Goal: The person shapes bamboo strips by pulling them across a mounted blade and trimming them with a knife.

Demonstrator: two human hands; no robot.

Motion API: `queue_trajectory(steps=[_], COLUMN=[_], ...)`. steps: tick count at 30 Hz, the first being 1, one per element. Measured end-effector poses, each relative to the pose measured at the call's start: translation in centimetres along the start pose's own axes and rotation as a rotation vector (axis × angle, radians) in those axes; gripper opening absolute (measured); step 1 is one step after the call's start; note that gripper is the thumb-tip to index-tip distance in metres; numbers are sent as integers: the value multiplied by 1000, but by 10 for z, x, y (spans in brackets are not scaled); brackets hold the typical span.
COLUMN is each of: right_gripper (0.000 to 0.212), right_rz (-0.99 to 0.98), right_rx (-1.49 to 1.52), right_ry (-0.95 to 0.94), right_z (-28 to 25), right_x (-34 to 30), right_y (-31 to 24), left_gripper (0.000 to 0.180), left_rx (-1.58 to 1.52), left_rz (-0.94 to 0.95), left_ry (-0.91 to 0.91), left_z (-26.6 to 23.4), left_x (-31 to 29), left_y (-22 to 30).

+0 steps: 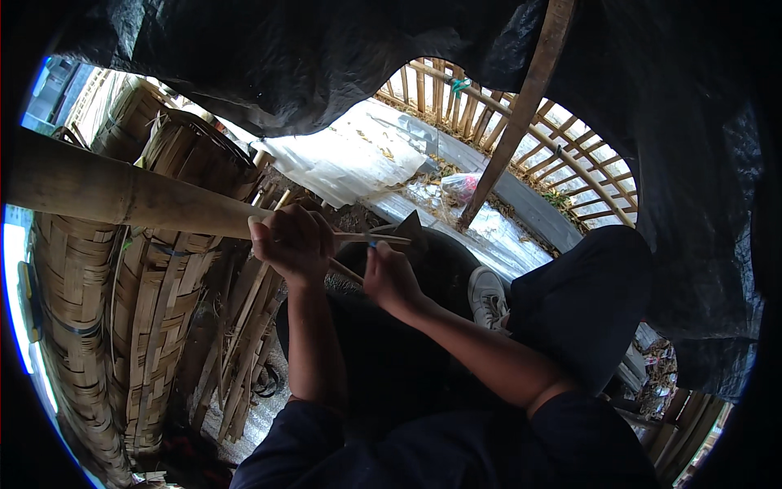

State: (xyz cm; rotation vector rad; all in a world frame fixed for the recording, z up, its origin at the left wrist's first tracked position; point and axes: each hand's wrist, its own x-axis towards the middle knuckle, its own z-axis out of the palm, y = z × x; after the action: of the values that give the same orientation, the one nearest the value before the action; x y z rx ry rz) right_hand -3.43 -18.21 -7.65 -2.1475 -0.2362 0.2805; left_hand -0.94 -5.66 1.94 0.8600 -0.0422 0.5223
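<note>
My left hand (pixel 295 243) is closed in a fist, and a thin pale bamboo strip (pixel 387 239) sticks out of it to the right. A thick bamboo pole (pixel 130 191) runs in from the left edge up to this hand; whether the hand also grips it, I cannot tell. Just right of it, my right hand (pixel 393 275) is pinched against the strip. A small blue-marked item (pixel 372 244) shows at its fingertips, too small to name. A second pale stick (pixel 347 271) slants between the two hands.
Tall woven bamboo baskets (pixel 77 318) stand at the left, beside loose bamboo slats (pixel 243 342). Black plastic sheeting (pixel 269 57) hangs above. A wooden post (pixel 521 106) slants at the upper right, before a bamboo fence (pixel 582 167). My shoe (pixel 487 293) rests right of the hands.
</note>
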Motion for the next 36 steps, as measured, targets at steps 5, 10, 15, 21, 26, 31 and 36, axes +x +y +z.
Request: queue_trajectory(steps=[5, 10, 15, 21, 26, 31, 36], right_gripper=[22, 21, 17, 25, 22, 25, 25], right_rz=[-58, -54, -116, -21, -81, 69, 35], right_rx=[120, 166, 102, 51, 84, -155, 0], right_ry=[-27, -75, -33, -40, -163, -27, -14], right_z=[-7, -7, -9, 7, -10, 23, 6], right_x=[10, 13, 5, 10, 3, 13, 7], right_y=[13, 2, -3, 28, 11, 98, 21], left_gripper=[63, 62, 61, 61, 61, 61, 61], left_rx=[-44, -7, -39, 6, -74, -89, -57], left_rz=[18, 40, 49, 55, 68, 26, 49], left_ry=[-73, -63, -68, -62, -121, -195, -126], left_z=[-5, -9, -11, -6, -20, -2, -13], left_x=[3, 2, 0, -1, 0, 3, 3], left_y=[-2, -2, 1, -2, 5, -2, 1])
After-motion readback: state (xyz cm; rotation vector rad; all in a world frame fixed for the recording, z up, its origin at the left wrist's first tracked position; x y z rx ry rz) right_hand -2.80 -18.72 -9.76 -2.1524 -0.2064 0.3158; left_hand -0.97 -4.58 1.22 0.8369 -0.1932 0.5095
